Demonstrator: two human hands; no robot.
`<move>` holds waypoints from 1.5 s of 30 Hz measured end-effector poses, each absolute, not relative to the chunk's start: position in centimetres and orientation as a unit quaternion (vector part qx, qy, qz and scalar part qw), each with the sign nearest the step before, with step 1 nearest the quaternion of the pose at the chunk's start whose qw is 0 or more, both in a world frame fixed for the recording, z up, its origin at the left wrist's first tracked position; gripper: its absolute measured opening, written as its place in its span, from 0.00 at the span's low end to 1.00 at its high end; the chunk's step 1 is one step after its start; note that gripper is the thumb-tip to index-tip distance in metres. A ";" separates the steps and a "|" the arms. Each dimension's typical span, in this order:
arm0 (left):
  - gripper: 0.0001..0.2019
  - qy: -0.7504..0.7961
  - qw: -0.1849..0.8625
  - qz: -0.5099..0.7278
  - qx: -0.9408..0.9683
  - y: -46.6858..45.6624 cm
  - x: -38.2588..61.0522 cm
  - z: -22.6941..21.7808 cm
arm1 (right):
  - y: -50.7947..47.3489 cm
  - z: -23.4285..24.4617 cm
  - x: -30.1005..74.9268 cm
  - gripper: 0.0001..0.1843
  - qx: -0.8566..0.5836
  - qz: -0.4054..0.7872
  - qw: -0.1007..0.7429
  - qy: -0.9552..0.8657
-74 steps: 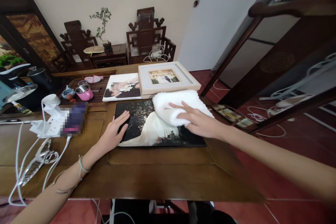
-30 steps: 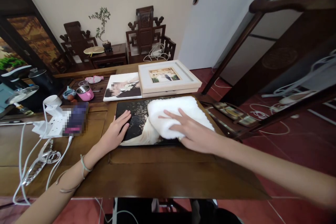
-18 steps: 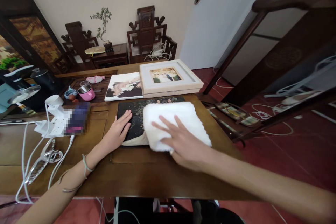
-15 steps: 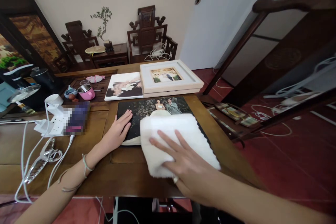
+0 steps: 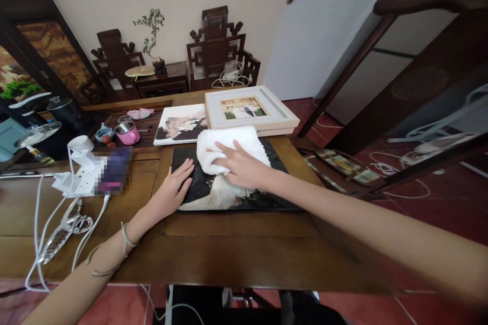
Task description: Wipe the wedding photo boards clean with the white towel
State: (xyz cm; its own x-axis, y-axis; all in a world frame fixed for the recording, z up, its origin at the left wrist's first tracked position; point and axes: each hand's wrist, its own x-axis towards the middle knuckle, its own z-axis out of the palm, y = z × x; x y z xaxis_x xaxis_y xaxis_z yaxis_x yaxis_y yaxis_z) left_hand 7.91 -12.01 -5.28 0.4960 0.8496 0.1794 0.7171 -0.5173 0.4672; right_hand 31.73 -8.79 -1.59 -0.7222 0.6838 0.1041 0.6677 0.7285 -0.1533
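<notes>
A dark wedding photo print [image 5: 232, 195] lies flat on the wooden table [image 5: 229, 254]. My left hand [image 5: 173, 190] rests flat and open on its left edge, fingers stretched out. My right hand [image 5: 238, 165] presses a white towel [image 5: 229, 144] onto the far part of the print, fingers spread over the cloth.
Behind the print lie a white-framed photo [image 5: 249, 111] and an unframed canvas photo [image 5: 181, 124]. A white power strip [image 5: 76, 175] with cables, a phone [image 5: 112, 170] and a pink cup [image 5: 127, 134] sit at the left. Carved chairs stand by the wall; a stair rail [image 5: 381, 30] is at right.
My right hand swept the towel down the print toward the near edge, then back up to its far part. My left hand has stayed on the left edge.
</notes>
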 end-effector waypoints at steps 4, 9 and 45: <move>0.22 0.463 0.168 0.206 0.845 -12.1 7.9 -5.4 | -11.7 -1.7 31.6 0.30 -0.377 0.076 0.071 -0.920; 0.22 0.466 0.171 0.202 0.844 -12.1 7.9 -5.5 | -19.5 -1.4 31.6 0.28 -0.363 0.160 0.055 -0.916; 0.22 0.471 0.166 0.197 0.843 -12.3 8.2 -5.0 | -19.2 0.1 31.1 0.31 -0.390 0.173 -0.012 -0.904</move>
State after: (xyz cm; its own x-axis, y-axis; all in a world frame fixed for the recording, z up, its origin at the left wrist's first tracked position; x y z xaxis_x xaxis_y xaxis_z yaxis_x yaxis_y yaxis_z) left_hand 8.22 -12.34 -5.05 0.4776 0.8607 0.1765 0.7299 -0.5005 0.4656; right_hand 31.05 -19.19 0.12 -0.6955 0.7015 -0.1558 0.7094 0.6359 -0.3038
